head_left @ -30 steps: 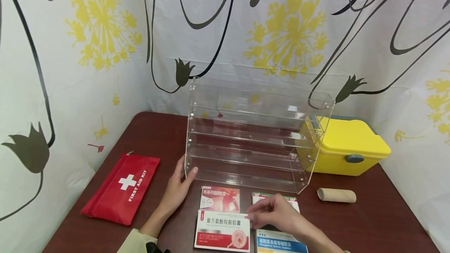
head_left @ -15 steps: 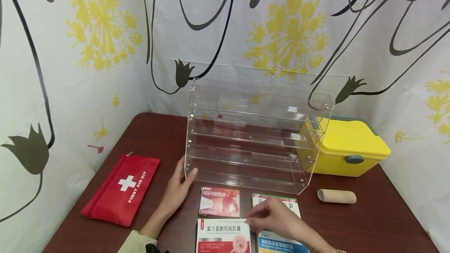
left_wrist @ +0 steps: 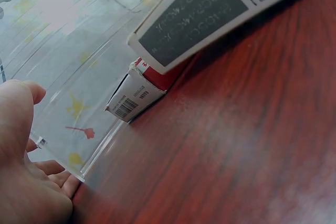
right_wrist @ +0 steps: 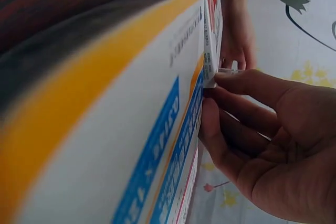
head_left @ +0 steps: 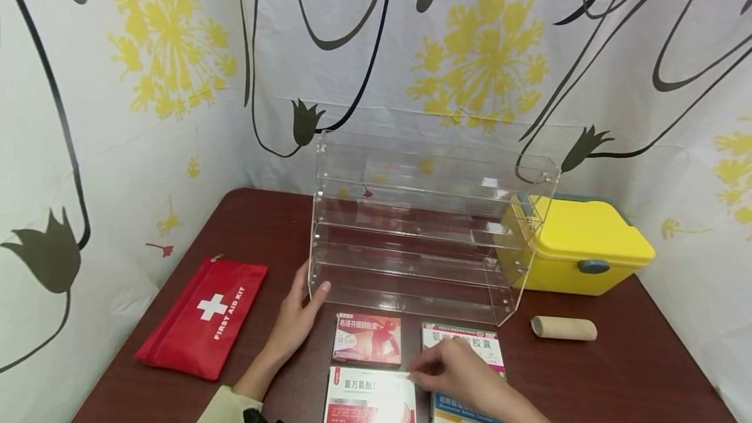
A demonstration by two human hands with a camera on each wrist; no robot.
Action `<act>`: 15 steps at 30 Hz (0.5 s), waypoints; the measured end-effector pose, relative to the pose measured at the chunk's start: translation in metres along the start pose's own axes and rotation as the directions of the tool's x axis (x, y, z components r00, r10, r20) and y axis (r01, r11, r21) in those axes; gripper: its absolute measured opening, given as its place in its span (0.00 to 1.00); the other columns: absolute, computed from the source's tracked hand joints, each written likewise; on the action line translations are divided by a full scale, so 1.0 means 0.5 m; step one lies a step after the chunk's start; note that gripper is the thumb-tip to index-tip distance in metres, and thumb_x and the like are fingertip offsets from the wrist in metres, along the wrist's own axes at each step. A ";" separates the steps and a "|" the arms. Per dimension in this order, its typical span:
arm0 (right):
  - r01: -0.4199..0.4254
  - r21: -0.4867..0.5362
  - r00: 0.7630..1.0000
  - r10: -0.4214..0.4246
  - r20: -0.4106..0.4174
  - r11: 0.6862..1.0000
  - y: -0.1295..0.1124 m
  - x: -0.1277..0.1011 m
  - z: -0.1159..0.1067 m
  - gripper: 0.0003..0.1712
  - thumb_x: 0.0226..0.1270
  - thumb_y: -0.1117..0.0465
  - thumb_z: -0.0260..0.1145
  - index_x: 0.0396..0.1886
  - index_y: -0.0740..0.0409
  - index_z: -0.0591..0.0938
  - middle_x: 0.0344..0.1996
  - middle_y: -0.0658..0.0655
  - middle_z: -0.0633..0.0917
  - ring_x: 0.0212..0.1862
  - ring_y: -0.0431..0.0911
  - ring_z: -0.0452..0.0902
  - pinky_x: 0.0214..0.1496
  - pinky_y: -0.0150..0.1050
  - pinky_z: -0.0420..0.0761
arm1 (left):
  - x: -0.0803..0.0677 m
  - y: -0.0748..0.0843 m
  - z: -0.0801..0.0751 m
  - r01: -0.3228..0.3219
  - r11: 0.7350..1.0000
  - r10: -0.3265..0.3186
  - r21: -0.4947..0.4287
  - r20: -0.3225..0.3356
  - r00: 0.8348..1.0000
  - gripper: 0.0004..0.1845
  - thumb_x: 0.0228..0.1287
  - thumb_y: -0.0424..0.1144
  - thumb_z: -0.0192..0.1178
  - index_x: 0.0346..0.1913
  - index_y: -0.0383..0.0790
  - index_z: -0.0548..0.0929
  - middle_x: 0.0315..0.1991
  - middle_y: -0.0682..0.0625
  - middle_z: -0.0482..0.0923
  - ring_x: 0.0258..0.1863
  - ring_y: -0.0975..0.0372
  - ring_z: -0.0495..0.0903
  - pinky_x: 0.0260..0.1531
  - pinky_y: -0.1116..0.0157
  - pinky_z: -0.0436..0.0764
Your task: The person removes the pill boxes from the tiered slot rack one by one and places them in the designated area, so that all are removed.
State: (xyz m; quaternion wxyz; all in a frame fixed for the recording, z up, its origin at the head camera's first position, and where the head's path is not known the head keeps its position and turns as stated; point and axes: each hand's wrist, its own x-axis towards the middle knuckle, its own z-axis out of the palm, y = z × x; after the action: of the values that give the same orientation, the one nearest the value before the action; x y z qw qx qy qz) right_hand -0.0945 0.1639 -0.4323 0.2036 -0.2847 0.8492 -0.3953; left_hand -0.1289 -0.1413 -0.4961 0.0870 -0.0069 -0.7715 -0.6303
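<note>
My left hand [head_left: 297, 312] grips the lower left side of a clear acrylic rack [head_left: 405, 305]; in the left wrist view the thumb [left_wrist: 21, 95] lies on one face of its panel, with other fingers behind. With thumb and fingertips my right hand [head_left: 455, 374] pinches the upper right corner of a white-and-red medicine box [head_left: 367, 397], whose lower part is cut off by the frame. Just behind that box lies a red medicine box [head_left: 369, 339]. A white medicine box with a green-and-red top edge [head_left: 431, 338] and a blue, white and yellow medicine box [head_left: 455, 407] sit partly hidden by my right hand.
A red first aid pouch [head_left: 205, 315] lies on the left of the dark wooden table [head_left: 611, 377]. Behind the rack's right side stands a yellow lidded box [head_left: 587, 240] with a grey latch. A cardboard tube [head_left: 564, 328] lies at the right. Patterned cloth [head_left: 376, 70] hangs around.
The white-and-red box has come toward me with my right hand, off the red box's lower edge, and its face now catches glare. My left hand stays on the rack.
</note>
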 end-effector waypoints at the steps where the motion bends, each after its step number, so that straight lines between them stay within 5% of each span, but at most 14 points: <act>1: -0.003 -0.011 1.000 0.003 -0.009 1.000 -0.001 -0.002 0.002 0.05 0.64 0.59 0.71 0.35 0.54 0.90 0.28 0.41 0.86 0.28 0.32 0.79 0.29 0.30 0.80 | 0.000 -0.001 0.001 -0.002 1.000 0.002 -0.003 0.002 1.000 0.36 0.69 0.54 0.59 0.75 0.63 0.57 0.69 0.49 0.66 0.68 0.56 0.64 0.64 0.47 0.62; 7: 0.100 -0.148 0.982 -0.122 -0.144 0.984 -0.013 -0.051 -0.004 0.06 0.68 0.57 0.68 0.39 0.52 0.89 0.33 0.40 0.86 0.33 0.32 0.79 0.32 0.30 0.80 | -0.005 -0.002 0.007 -0.019 1.000 0.019 -0.015 0.016 1.000 0.35 0.69 0.53 0.59 0.75 0.63 0.56 0.70 0.49 0.65 0.69 0.57 0.63 0.65 0.48 0.61; 10: 0.123 -0.334 0.954 -0.204 -0.220 0.934 -0.009 -0.100 -0.013 0.06 0.67 0.53 0.69 0.41 0.45 0.88 0.36 0.37 0.83 0.36 0.31 0.77 0.32 0.31 0.80 | -0.006 0.000 0.006 -0.024 1.000 0.025 -0.016 0.022 0.999 0.35 0.69 0.53 0.59 0.75 0.62 0.56 0.70 0.49 0.65 0.69 0.56 0.63 0.65 0.48 0.61; 15: 0.008 -0.523 0.984 -0.099 -0.146 0.852 0.019 -0.169 -0.013 0.17 0.67 0.39 0.63 0.49 0.39 0.84 0.44 0.36 0.79 0.42 0.33 0.72 0.37 0.35 0.79 | -0.006 0.005 -0.009 -0.026 1.000 0.026 -0.003 0.024 0.999 0.35 0.69 0.53 0.59 0.75 0.62 0.57 0.70 0.49 0.65 0.68 0.56 0.64 0.64 0.47 0.62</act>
State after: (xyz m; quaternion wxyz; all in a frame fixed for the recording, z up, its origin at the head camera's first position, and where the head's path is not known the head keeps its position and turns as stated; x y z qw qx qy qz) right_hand -0.0374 0.2268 -0.4258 0.0357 -0.3184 0.9303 -0.1788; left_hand -0.1252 -0.1446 -0.4933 0.0861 -0.0245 -0.7714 -0.6301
